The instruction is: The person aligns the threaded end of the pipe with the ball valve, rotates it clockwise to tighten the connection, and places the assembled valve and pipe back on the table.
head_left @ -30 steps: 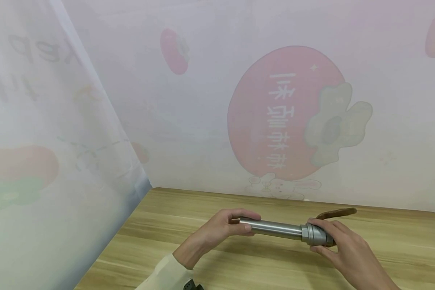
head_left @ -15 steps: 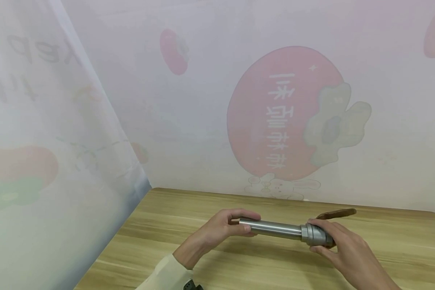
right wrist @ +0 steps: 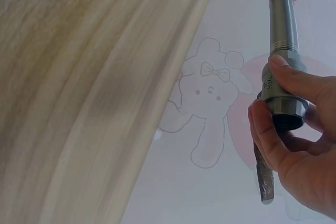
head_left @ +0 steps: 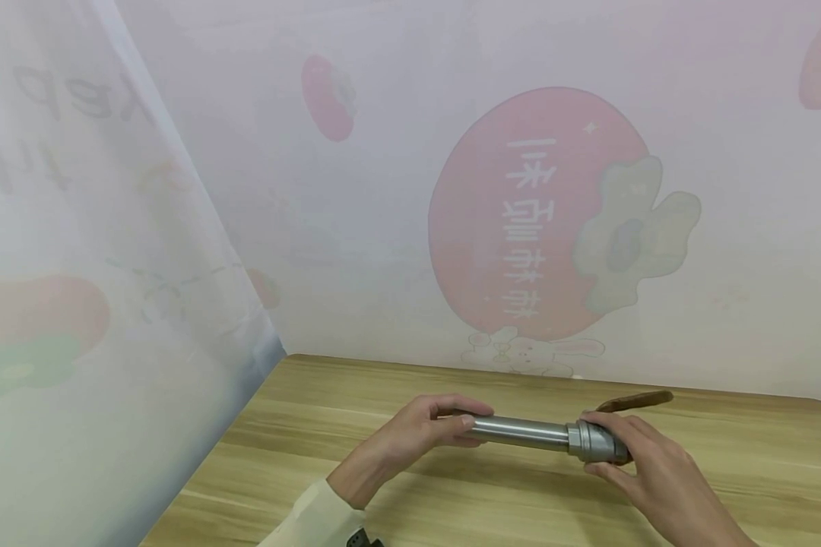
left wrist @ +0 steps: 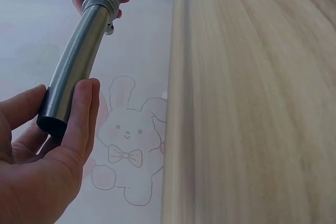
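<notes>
A straight silver metal pipe point(head_left: 523, 432) is joined at its right end to a grey ball valve point(head_left: 594, 442). My left hand point(head_left: 410, 437) holds the pipe's free end between thumb and fingers; its open bore point(left wrist: 52, 125) faces the left wrist camera. With thumb and fingers around the valve body, my right hand point(head_left: 667, 475) grips the other end. Some screw thread point(right wrist: 282, 45) shows where the pipe enters the valve. The valve's brownish lever point(head_left: 636, 401) sticks out beyond the right fingers. Pipe and valve are held above the wooden table, nearly level.
The wood-grain table point(head_left: 315, 410) stretches under both hands. A pale printed curtain point(head_left: 383, 266) stands behind its far edge, and another curtain point(head_left: 144, 304) hangs along the left side. A dark wrist strap point(head_left: 361, 538) shows below the left sleeve.
My left thumb has slid slightly up and over the pipe, covering its end in the head view. The right hand and the valve have stayed almost still.
</notes>
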{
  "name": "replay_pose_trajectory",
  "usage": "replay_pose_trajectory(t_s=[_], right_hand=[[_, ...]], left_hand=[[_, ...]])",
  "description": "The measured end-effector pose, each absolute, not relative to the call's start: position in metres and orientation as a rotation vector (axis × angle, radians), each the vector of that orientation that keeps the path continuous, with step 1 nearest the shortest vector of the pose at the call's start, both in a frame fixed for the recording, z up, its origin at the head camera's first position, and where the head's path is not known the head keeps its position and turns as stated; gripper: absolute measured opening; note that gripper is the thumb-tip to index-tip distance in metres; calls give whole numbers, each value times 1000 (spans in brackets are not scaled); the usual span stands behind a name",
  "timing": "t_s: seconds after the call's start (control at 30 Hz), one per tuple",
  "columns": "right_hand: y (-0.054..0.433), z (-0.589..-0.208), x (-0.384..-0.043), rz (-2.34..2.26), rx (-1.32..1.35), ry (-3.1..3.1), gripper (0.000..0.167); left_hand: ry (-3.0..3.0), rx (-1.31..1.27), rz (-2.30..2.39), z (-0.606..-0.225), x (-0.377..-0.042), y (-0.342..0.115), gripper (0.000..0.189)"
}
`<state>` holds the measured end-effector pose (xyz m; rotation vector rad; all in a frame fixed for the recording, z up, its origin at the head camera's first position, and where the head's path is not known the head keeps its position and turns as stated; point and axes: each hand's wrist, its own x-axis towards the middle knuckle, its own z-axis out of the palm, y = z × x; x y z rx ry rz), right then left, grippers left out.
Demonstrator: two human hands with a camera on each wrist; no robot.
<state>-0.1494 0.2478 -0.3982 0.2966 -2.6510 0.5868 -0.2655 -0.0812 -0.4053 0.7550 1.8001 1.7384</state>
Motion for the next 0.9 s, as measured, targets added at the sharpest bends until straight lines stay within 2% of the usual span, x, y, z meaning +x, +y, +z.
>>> replay_pose_trajectory(t_s=[0.9], right_hand=[[247,-399,-148,575,299,-2635,65]], left_hand=[[1773,784,1649,-403,-265,-82,36]])
